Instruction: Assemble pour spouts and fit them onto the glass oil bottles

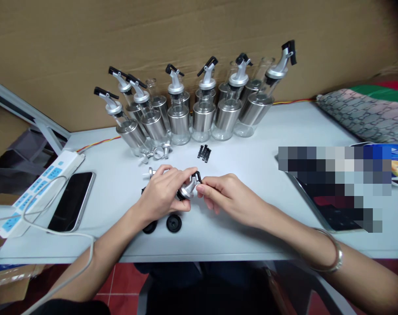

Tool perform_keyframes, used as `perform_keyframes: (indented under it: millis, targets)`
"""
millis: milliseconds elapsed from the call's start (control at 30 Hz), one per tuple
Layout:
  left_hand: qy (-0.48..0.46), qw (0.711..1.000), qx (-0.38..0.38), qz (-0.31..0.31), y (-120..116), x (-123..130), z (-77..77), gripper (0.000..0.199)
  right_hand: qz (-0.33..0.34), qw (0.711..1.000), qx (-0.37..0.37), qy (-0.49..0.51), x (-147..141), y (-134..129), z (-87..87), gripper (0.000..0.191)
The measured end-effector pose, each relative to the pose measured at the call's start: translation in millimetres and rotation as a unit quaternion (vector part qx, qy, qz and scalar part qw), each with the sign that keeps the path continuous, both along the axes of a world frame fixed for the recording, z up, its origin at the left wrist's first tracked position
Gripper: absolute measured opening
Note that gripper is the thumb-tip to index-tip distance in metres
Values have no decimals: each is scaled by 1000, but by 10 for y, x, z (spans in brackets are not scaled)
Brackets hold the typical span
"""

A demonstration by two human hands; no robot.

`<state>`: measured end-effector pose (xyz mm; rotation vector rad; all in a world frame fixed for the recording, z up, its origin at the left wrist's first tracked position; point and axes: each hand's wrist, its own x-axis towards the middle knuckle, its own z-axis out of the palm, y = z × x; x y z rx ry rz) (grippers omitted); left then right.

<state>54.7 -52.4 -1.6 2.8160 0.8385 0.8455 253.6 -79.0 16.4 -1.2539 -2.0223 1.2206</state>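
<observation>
My left hand point(164, 190) is closed around a silver pourer spout point(187, 188) with a black lever, held above the table. The fingers of my right hand point(223, 192) pinch at the spout's black lever end, close to its tip. Just beyond my hands lie several small black plastic pieces point(204, 153). Loose silver spout parts point(158, 152) rest to their left, and another silver part point(150, 173) shows beside my left hand. Nearer to me sit a round black cap point(174, 223) and a second black cap point(150, 227), partly covered by my left wrist.
Glass bottles with steel sleeves point(204, 116) stand along the cardboard wall, several topped with spouts. A power strip point(38, 192) and a phone point(72, 201) lie at left, with a white cable point(92, 253) over my left forearm. A partly blurred-out tablet-like device point(336, 214) lies at right.
</observation>
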Motion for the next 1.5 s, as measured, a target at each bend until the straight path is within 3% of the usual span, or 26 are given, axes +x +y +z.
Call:
perform_keyframes:
  millis: [533, 733, 833, 1033, 1200, 1500]
  targets:
    - [-25, 1000, 11, -4, 13, 10, -21, 40, 27, 996, -74, 43, 24, 18, -9, 40]
    - [-46, 998, 28, -18, -3, 30, -60, 58, 78, 984, -141, 82, -41, -46, -13, 34]
    - [-52, 998, 14, -20, -7, 30, -51, 63, 60, 993, -88, 42, -59, -52, 5, 33]
    - [-65, 998, 19, -11, -35, 35, -12, 75, -65, 997, 2, -28, -33, 16, 4, 35]
    - [-51, 998, 14, -32, -47, 40, -12, 71, -65, 994, 65, -60, -57, -6, -63, 27]
    - [-41, 997, -50, -46, -84, 31, -10, 65, -57, 989, 112, -81, -56, -28, -87, 27]
